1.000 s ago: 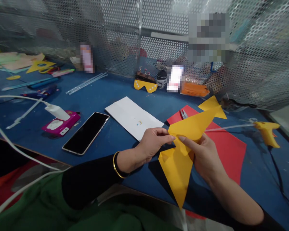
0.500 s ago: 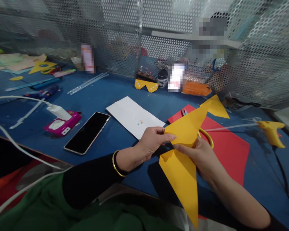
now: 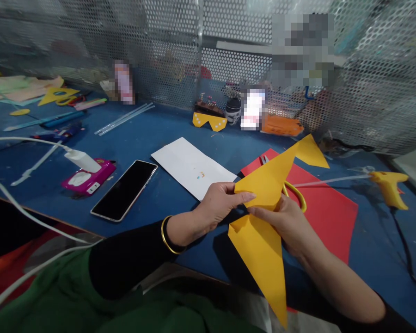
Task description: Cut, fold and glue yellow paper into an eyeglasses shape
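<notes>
Both hands hold a folded piece of yellow paper above the front of the table. My left hand pinches its upper left edge, thumb on top. My right hand grips the middle from the right, its thumb lying across the paper near the left thumb. One pointed flap reaches up to the right and another hangs down past the table edge. Beneath lies a sheet of red paper with yellow-handled scissors on it, partly hidden by the yellow paper and my right hand.
White paper and a black phone lie left of my hands, beside a magenta power adapter with a white cable. A yellow glue gun stands at the right. Behind are a yellow cutout, a yellow scrap and a perforated metal panel.
The view has shifted very slightly. Both hands keep their hold on the yellow paper in nearly the same pose, and the left thumb has slid a little along it.
</notes>
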Demonstrator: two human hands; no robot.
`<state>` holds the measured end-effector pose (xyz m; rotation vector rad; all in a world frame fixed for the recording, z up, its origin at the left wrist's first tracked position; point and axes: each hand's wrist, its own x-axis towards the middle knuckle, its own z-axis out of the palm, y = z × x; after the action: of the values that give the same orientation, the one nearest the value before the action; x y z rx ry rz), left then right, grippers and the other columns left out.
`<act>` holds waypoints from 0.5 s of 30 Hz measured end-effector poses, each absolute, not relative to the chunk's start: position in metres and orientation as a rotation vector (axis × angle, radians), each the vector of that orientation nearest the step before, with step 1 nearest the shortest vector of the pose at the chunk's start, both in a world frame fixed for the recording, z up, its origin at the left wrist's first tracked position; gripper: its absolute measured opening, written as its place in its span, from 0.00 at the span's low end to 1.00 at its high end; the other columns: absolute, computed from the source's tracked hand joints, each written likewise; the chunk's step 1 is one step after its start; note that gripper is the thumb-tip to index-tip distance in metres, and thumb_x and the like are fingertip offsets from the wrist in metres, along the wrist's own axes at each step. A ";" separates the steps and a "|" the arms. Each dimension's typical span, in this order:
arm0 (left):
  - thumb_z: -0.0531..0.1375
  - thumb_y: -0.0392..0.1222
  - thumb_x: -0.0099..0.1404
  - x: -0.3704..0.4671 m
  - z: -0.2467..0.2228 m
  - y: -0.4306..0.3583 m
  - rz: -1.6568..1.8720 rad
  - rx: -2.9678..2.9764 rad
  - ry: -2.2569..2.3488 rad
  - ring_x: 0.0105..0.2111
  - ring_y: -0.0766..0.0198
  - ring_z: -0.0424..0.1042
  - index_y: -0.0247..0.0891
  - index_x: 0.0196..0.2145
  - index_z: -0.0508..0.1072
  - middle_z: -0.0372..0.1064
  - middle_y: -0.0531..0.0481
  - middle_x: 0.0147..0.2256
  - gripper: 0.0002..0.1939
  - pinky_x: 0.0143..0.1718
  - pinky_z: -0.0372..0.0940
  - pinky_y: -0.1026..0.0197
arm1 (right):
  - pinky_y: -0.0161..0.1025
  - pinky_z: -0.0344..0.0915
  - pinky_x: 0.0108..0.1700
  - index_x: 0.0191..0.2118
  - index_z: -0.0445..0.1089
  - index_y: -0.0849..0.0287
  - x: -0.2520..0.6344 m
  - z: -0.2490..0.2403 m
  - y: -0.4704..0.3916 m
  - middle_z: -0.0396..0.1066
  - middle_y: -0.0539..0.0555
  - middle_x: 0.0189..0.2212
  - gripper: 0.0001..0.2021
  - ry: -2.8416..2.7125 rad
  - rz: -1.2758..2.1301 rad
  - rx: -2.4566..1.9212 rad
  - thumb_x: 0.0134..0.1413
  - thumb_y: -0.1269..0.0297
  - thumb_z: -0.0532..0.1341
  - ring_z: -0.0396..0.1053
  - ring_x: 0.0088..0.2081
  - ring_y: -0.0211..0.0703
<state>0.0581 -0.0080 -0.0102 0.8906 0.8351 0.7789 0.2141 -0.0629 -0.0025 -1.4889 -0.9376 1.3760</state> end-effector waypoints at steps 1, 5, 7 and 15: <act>0.76 0.43 0.41 0.058 -0.010 -0.008 0.787 0.885 0.836 0.26 0.70 0.68 0.35 0.28 0.81 0.77 0.49 0.29 0.15 0.31 0.65 0.65 | 0.44 0.76 0.37 0.49 0.73 0.56 0.214 -0.004 -0.063 0.80 0.59 0.44 0.27 -0.951 1.373 -1.490 0.39 0.58 0.74 0.79 0.41 0.57; 0.76 0.42 0.41 0.058 -0.009 -0.010 0.804 0.880 0.845 0.25 0.71 0.67 0.35 0.26 0.80 0.75 0.51 0.26 0.14 0.32 0.65 0.65 | 0.45 0.76 0.39 0.50 0.73 0.56 0.213 -0.004 -0.063 0.80 0.60 0.45 0.28 -0.966 1.367 -1.495 0.39 0.58 0.74 0.78 0.44 0.59; 0.76 0.42 0.42 0.058 -0.007 -0.010 0.782 0.871 0.835 0.26 0.70 0.69 0.35 0.27 0.80 0.76 0.50 0.27 0.14 0.32 0.66 0.66 | 0.46 0.76 0.40 0.49 0.73 0.56 0.213 -0.002 -0.063 0.79 0.60 0.46 0.28 -0.954 1.355 -1.495 0.39 0.58 0.74 0.78 0.45 0.59; 0.77 0.43 0.38 0.059 -0.005 -0.010 0.793 0.831 0.848 0.28 0.68 0.71 0.35 0.25 0.80 0.76 0.49 0.28 0.17 0.35 0.68 0.63 | 0.46 0.77 0.37 0.45 0.76 0.56 0.212 -0.002 -0.064 0.81 0.58 0.40 0.25 -0.924 1.331 -1.493 0.37 0.58 0.75 0.79 0.38 0.55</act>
<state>0.0593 -0.0104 -0.0045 0.8315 0.8475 0.7933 0.2122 -0.0638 -0.0019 -1.4930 -0.9243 1.3305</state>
